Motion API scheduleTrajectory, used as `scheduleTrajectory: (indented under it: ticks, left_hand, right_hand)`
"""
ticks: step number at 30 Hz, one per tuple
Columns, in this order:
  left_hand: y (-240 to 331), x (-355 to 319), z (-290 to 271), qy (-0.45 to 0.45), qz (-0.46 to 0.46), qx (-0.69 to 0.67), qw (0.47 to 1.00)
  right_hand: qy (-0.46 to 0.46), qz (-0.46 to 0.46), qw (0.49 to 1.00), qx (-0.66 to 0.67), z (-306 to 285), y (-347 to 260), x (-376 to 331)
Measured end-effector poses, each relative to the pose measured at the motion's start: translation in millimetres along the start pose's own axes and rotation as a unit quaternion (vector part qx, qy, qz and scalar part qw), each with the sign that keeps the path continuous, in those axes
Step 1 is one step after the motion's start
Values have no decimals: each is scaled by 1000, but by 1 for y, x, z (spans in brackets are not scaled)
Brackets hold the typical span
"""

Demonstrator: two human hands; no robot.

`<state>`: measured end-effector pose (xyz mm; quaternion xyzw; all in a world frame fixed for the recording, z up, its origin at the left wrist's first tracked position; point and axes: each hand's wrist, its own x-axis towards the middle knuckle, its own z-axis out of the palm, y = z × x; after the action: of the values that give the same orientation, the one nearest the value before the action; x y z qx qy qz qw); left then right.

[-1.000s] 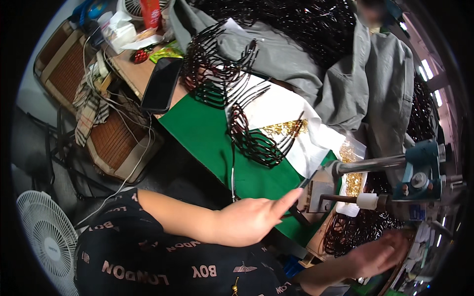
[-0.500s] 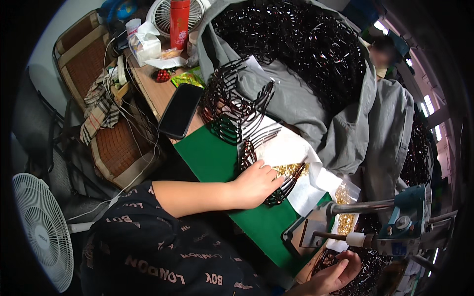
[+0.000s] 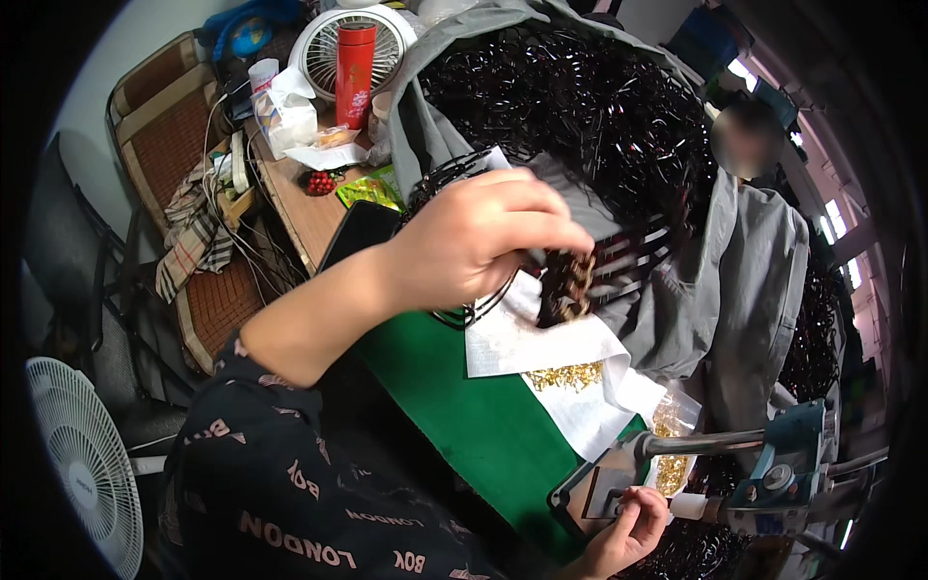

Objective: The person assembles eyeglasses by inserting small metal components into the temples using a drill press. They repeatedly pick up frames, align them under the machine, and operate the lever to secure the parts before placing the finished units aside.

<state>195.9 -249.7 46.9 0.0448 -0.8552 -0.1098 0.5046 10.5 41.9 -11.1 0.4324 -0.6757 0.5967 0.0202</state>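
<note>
Raised over the white sheet (image 3: 498, 348), my left hand (image 3: 474, 237) is closed on dark brown toothed hair-clip pieces (image 3: 565, 290). They are blurred by motion, with long curved teeth spreading to the right. Beneath, partly hidden by my hand and wrist, lie more dark toothed pieces (image 3: 454, 174). My right hand (image 3: 633, 527) is at the small bench machine (image 3: 773, 474), thumb and fingertips pinched together beside its metal plate (image 3: 604, 488). Whatever is between those fingertips is too small to make out. Small gold-coloured parts (image 3: 570, 377) lie on the white sheet.
A green mat (image 3: 435, 396) covers the table's near side. Behind it a large grey cloth sack (image 3: 667, 309) holds a heap of shiny dark pieces (image 3: 570, 87). A bag of gold parts (image 3: 672, 469), black phone (image 3: 348, 227), red flask (image 3: 355, 72) and fan (image 3: 391, 39) stand around.
My left hand has risen from the mat and moved up and away, carrying the dark toothed pieces. My right hand has come up to the machine's plate, and its fingers have closed together.
</note>
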Motion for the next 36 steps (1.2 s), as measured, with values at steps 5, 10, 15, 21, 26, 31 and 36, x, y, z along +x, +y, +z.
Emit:
scheduleTrajectory:
  ticks: [5,10,15,21,26,31,36]
  left_hand:
    - [-95,-32,48,-205,-33,290,934]
    - [-99,-21,20,-417,-186,66,887]
    - [-186,16,-12,7,-301,316,900]
    - [-278,-23,-54,-121,-320,468,815]
    - [-279,-25,-66,-58,-188,456,868]
    - [-217,24,-53,-79,-155,-62,983]
    - [-60,42,-24,9,-136,-152,979]
  right_hand:
    - [-24,-13,1000,9,3,1,0]
    - [-26,18,999,-6,5,7,-3]
    - [-46,44,997,-41,7,4,-1]
    - [-73,40,997,9,5,21,-8]
    - [-110,24,992,-63,12,16,11]
    - [-214,12,966,-142,32,35,37]
    - [-276,52,931,-232,77,88,62]
